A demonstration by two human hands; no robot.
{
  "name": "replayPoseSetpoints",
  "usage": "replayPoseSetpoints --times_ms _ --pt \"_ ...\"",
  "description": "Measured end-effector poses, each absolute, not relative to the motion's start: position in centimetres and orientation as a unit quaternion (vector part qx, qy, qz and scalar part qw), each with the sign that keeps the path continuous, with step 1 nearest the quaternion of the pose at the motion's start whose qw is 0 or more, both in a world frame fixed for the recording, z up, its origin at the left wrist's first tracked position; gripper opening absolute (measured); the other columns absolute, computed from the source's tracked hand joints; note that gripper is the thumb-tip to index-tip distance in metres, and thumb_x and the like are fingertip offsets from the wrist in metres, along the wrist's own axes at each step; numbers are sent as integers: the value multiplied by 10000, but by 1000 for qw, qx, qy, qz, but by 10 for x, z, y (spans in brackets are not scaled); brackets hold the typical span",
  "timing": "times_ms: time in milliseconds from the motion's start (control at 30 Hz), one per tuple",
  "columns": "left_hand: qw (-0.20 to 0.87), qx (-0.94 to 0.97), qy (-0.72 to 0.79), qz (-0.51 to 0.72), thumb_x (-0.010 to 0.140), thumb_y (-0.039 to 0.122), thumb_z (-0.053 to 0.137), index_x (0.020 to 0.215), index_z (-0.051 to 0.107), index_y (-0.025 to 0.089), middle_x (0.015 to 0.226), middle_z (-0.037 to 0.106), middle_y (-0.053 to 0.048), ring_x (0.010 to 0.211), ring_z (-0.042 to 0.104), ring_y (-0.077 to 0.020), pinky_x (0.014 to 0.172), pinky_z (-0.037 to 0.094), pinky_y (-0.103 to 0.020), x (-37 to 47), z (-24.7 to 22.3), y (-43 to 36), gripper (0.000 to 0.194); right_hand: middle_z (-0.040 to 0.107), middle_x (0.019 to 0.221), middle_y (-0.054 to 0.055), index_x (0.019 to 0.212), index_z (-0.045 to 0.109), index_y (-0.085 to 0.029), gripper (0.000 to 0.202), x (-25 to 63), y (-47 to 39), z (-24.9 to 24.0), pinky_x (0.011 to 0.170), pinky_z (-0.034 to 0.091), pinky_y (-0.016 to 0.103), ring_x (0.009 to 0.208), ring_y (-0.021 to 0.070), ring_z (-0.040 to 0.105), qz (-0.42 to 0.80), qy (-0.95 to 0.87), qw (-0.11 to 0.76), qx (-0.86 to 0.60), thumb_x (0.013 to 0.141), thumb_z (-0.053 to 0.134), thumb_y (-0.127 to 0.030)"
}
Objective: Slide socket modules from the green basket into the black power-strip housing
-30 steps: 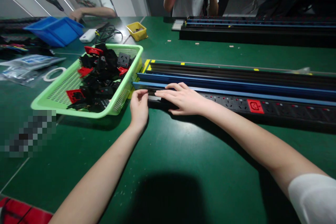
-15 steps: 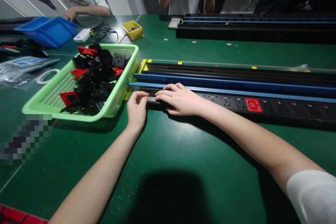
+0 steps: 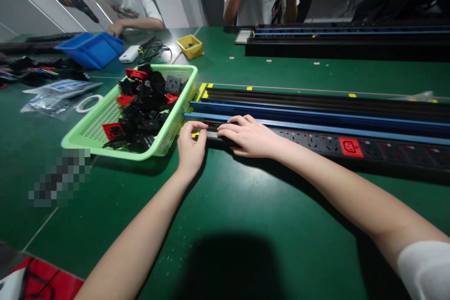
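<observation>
A long black power strip (image 3: 393,155) lies across the green table, with a row of black sockets and one red socket (image 3: 350,146). At its left end my left hand (image 3: 191,147) is closed, thumb and fingers pinching the end. My right hand (image 3: 251,137) lies over the strip just to the right, fingers bent across its top and thumb along the near side. Between both hands a short grey, shiny part (image 3: 212,135) shows; its kind is unclear. What lies under my right palm is hidden.
Left of my hands stands a green basket (image 3: 163,147) of black and red sockets. Blue-edged rails (image 3: 316,127) lie behind the strip. Farther back are a blue bin (image 3: 93,49), a yellow box (image 3: 190,47) and a black rail (image 3: 333,50). Two people are across the table.
The view has turned slightly left, so everything sits farther right in the picture. Both hands keep nearly the same place on the power strip. The far-left person's power tool shows more clearly.
</observation>
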State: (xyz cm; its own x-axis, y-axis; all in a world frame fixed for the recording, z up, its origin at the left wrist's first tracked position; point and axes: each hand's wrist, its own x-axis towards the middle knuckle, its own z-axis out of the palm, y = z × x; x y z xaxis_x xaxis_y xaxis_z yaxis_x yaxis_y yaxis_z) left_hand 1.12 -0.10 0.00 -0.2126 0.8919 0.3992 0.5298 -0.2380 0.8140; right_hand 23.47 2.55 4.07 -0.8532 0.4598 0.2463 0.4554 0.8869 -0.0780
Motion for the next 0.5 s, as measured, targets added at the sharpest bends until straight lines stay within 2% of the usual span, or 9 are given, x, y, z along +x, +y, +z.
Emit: replayPoseSetpoints --times_ms 233,400,500 --pt "94 680 537 491 887 222 627 908 690 223 961 707 -20 957 655 -207 922 510 -361 4 62 -2 67 621 1454 118 1350 586 -168 426 235 25 42 954 363 443 1271 346 479 15 -962 132 -237 929 581 -233" --pt "67 656 534 530 868 183 639 970 708 158 951 720 -19 886 666 -175 849 534 -349 -29 113 19 125 619 1457 124 1355 583 -172 437 235 25 41 956 362 440 1279 341 475 26 -961 135 -241 925 592 -246" --pt "11 638 586 500 910 268 624 1070 717 160 1008 722 -21 891 661 -190 861 530 -402 -69 119 27 214 619 1459 122 1356 584 -171 433 235 25 42 955 361 441 1279 343 476 23 -960 136 -242 930 583 -247"
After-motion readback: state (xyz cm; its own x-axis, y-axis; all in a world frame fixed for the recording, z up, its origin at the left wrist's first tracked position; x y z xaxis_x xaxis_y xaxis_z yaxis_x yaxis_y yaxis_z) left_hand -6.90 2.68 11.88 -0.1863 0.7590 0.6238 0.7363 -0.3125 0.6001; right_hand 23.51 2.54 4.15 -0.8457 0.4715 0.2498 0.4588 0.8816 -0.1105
